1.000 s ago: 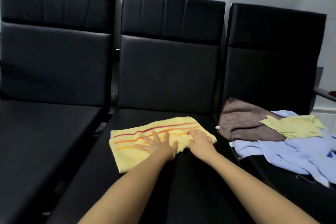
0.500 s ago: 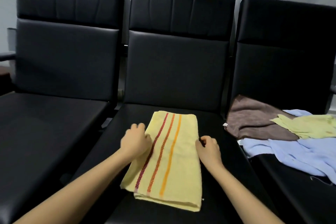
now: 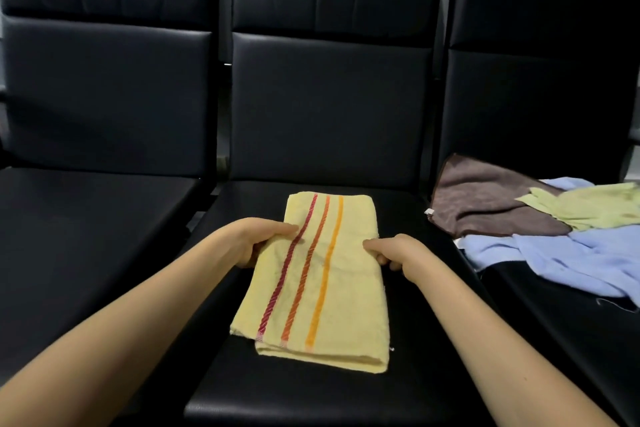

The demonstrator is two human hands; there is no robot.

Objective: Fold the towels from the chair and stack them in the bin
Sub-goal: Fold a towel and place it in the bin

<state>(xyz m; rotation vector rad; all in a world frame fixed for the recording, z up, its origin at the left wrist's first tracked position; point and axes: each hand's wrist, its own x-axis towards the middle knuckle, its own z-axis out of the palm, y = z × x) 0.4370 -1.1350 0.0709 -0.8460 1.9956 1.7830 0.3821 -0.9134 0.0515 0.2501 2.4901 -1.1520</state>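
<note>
both hands (image 3: 258,242) (image 3: 393,252) gripping folded yellow towel (image 3: 322,291), middle chair seat (image 3: 412,357)

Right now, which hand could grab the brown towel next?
Probably the right hand: it grips the yellow towel on the side nearer the brown towel on the right seat. The left hand is farther away.

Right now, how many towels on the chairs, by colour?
yellow striped towel: 1
brown towel: 1
pale green towel: 1
light blue towel: 1, bunched up, could be more
Total: 4 visible
</note>
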